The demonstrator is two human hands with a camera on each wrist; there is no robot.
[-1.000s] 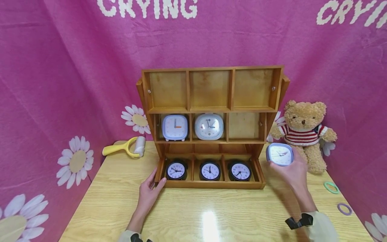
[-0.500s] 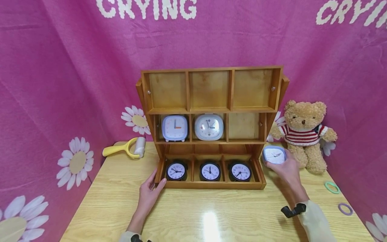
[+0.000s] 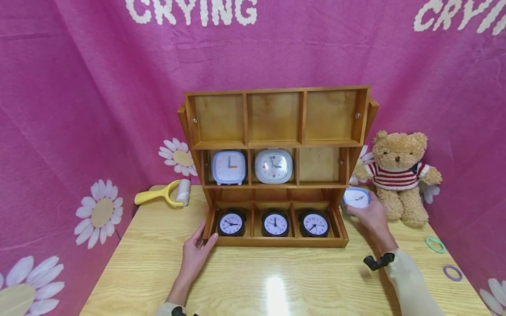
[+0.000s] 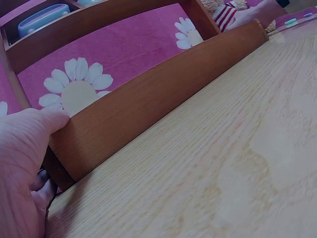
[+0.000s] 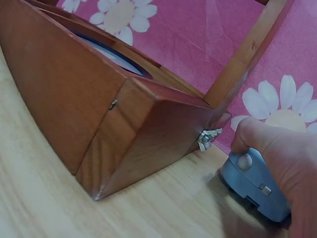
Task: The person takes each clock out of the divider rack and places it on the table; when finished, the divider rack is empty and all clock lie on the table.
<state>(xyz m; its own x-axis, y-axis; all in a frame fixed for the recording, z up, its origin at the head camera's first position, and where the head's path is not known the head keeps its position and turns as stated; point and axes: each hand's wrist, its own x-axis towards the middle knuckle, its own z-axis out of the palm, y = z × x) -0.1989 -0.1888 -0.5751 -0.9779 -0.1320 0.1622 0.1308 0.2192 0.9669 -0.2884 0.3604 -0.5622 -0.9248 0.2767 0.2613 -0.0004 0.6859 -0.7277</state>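
Note:
My right hand (image 3: 371,215) grips a light-blue alarm clock (image 3: 356,198) with a white dial, low beside the right end of the wooden shelf (image 3: 276,241). In the right wrist view the clock's underside (image 5: 257,186) shows small feet and a switch, close over the table. My left hand (image 3: 196,250) holds the shelf's front left corner, thumb over the front board (image 4: 148,99) and fingers round the side. Three black round clocks (image 3: 275,224) fill the bottom row. A blue-rimmed clock (image 3: 229,166) and a pale grey-blue clock (image 3: 273,166) sit in the middle row.
A teddy bear (image 3: 398,171) in a striped sweater sits right of the shelf, just behind my right hand. Green (image 3: 435,245) and purple rings (image 3: 452,273) lie near the right edge. A yellow-handled lint roller (image 3: 162,192) lies at the left. Pink cloth hangs behind.
My right hand has moved left and slightly back with the light-blue clock, bringing it from in front of the bear to beside the shelf. The left hand has stayed on the corner.

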